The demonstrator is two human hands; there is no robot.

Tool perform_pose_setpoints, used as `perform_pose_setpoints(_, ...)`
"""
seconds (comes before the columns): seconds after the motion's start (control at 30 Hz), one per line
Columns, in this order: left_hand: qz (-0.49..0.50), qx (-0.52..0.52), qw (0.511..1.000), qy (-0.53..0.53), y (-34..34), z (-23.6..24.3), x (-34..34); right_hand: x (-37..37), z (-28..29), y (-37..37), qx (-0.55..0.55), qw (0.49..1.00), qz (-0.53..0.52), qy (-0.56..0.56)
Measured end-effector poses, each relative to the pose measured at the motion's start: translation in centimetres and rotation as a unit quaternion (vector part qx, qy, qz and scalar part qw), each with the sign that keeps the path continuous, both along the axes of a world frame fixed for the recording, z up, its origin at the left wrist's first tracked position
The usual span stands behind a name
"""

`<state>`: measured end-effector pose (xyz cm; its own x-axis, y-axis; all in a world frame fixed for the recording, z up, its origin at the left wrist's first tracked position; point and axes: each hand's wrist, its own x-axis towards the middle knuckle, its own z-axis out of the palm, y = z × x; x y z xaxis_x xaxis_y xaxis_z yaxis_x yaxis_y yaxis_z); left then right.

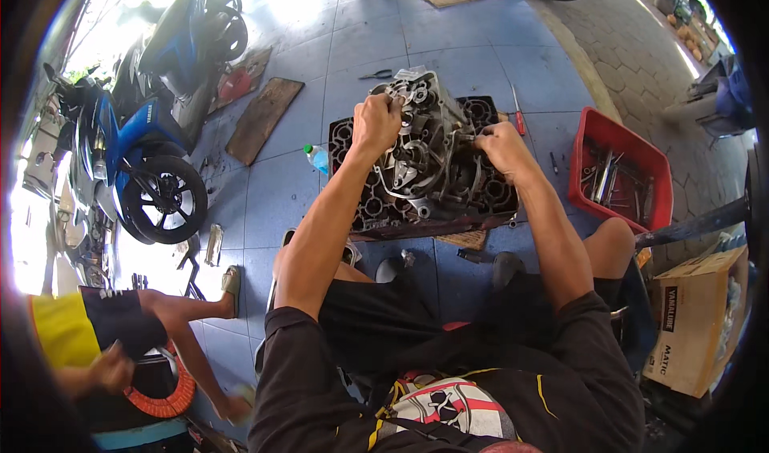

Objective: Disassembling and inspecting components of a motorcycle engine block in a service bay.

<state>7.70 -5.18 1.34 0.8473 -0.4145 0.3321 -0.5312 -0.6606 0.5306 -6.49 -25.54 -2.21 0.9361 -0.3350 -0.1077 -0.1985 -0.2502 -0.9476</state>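
A grimy metal engine case (420, 177) sits on a dark cellular crate (364, 217) in front of me. My left hand (376, 124) is at the upper left of the case, fingers curled down on its metal parts; what they grip, if anything, is hidden. My right hand (501, 148) is at the case's right side, fingers closed around a small metal piece that I cannot make out clearly.
A red bin of tools (655, 181), a screwdriver (519, 120), pliers (376, 74) and a plastic bottle (318, 158) lie around the engine. A blue motorcycle (140, 140) and wooden board (264, 120) stand left; another person (160, 317) sits lower left. A cardboard box (697, 317) is right.
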Motion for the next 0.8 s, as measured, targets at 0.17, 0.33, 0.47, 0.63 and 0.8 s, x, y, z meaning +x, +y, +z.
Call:
perform_pose_setpoints(0.17, 0.011, -0.011, 1.000, 0.009, 0.7, 0.0, -0.3, 0.6, -0.4, -0.1, -0.058, 0.998, 0.029, -0.020)
perform_pose_setpoints(0.33, 0.010, -0.002, 0.999, -0.037, -0.2, -0.1, 1.9, 0.7, 0.1, 0.3, -0.043, 0.998, -0.031, -0.023)
perform_pose_setpoints(0.47, 0.024, -0.108, 0.991, -0.082, -2.8, -2.9, 3.0, 0.2, -4.9, -1.3, -0.129, 0.978, -0.108, -0.123)
perform_pose_setpoints(0.63, -0.131, -0.410, 0.870, 0.241, -3.9, -3.7, 4.0, -1.5, -6.3, -1.4, -0.015, 0.989, -0.129, -0.066)
perform_pose_setpoints(0.8, -0.210, -0.348, 0.835, 0.370, -6.7, -1.7, 3.4, -1.3, -7.0, -2.0, -0.057, 0.988, -0.129, -0.067)
